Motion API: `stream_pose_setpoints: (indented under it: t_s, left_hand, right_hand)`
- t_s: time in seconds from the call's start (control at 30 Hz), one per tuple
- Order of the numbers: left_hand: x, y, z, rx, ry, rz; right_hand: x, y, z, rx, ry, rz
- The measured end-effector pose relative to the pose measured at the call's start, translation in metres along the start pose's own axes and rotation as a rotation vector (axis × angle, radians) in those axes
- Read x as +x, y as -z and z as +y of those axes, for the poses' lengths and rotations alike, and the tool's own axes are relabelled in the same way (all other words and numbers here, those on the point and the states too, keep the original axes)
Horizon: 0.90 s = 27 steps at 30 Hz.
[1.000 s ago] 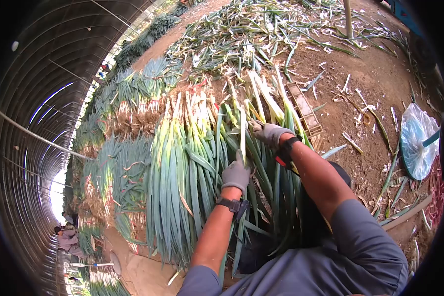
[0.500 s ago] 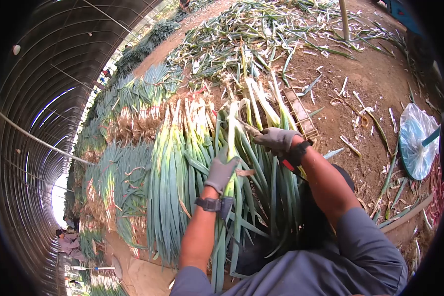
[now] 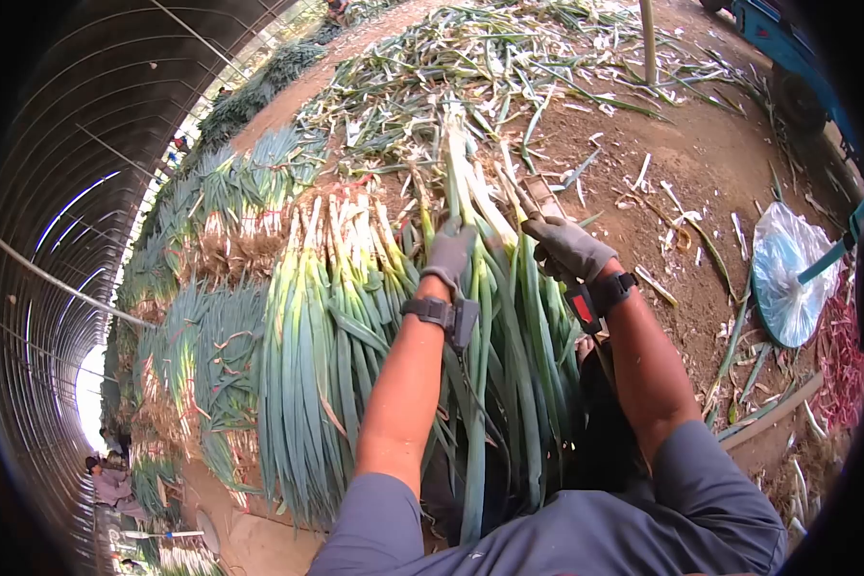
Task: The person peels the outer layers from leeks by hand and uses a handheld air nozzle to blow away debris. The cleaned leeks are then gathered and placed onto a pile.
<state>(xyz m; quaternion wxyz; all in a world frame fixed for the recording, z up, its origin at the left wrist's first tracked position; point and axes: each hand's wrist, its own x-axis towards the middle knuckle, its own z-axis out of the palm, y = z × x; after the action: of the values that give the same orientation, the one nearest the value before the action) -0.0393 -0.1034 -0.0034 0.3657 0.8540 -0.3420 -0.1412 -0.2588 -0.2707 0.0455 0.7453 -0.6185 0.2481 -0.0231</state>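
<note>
In a grey glove, my left hand point(image 3: 450, 253) is closed round a long green onion point(image 3: 459, 175), its white root end pointing away from me and its leaves trailing toward my lap. My right hand point(image 3: 568, 250), also gloved, is closed on a slim, dull-coloured, knife-like tool point(image 3: 522, 197) that points up and left, beside the white stalks. More loose green onions point(image 3: 520, 331) lie under and between my hands. To the left of my left hand spreads a row of green onions point(image 3: 317, 317) with pale stems and dark green leaves.
Tied bundles point(image 3: 216, 336) stand in rows farther left. Trimmed leaves point(image 3: 480, 48) are heaped ahead. A clear plastic bag point(image 3: 787, 288) lies on the soil at right, near red string point(image 3: 840, 350). A blue vehicle point(image 3: 787, 58) stands far right; a person point(image 3: 115, 485) is at lower left.
My left hand has moved forward with the green onion, whose white end now reaches farther ahead. The tool in my right hand has swung away from the stalk and points more upward. The view has shifted slightly.
</note>
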Motion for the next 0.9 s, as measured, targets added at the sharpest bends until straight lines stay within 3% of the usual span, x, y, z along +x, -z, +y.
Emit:
stream_pose_setpoints:
  t_s: [0.03, 0.07, 0.1, 0.17, 0.2, 0.3, 0.33, 0.43, 0.47, 0.57, 0.7, 0.77, 0.8, 0.83, 0.9]
  left_hand:
    - [-0.019, -0.011, 0.014, -0.072, 0.156, -0.007]
    - [-0.012, -0.032, -0.028, -0.132, 0.102, -0.137]
    - [-0.029, -0.031, -0.013, 0.075, 0.152, -0.148]
    - [-0.045, -0.036, -0.006, 0.189, 0.238, -0.028]
    - [-0.049, -0.034, -0.009, 0.105, 0.208, -0.049]
    - [-0.049, -0.034, -0.008, 0.295, -0.174, 0.044]
    - [-0.056, -0.035, 0.009, 0.368, -0.079, -0.021]
    - [-0.058, -0.040, 0.031, 0.617, -0.075, -0.049]
    - [-0.055, -0.043, 0.025, 0.680, -0.174, 0.003]
    - [-0.044, -0.049, 0.023, 0.911, -0.228, -0.127]
    - [-0.090, -0.025, 0.114, 0.488, -0.107, -0.474]
    - [-0.088, -0.018, 0.114, 0.211, -0.262, -0.924]
    - [-0.086, -0.007, 0.121, 0.081, -0.384, -0.833]
    - [-0.079, 0.022, 0.132, -0.250, -0.261, -0.660]
    - [0.004, 0.047, 0.056, -1.300, 0.005, -0.440]
  right_hand:
    - [0.000, 0.001, 0.002, -0.001, -0.004, 0.001]
    - [-0.001, 0.002, 0.004, -0.006, -0.009, 0.000]
    - [-0.002, 0.004, 0.004, -0.030, -0.026, 0.001]
    - [-0.006, 0.005, 0.000, -0.074, -0.058, 0.003]
    - [-0.012, 0.004, -0.005, -0.130, -0.064, 0.022]
    - [-0.011, 0.005, 0.000, -0.222, -0.087, -0.005]
    - [-0.019, 0.003, -0.007, -0.235, -0.145, -0.040]
    - [-0.025, 0.001, -0.007, -0.340, -0.182, -0.096]
    - [-0.025, 0.003, -0.006, -0.351, -0.169, -0.093]
    - [-0.024, 0.009, -0.005, -0.275, -0.153, -0.079]
    - [-0.022, 0.021, -0.002, -0.181, -0.130, -0.015]
    - [-0.007, 0.030, 0.010, -0.220, -0.081, 0.015]
    - [0.007, 0.036, 0.023, -0.213, -0.061, 0.011]
    - [0.015, 0.040, 0.029, -0.203, -0.042, 0.013]
    - [-0.013, 0.031, 0.006, -0.191, -0.046, 0.021]
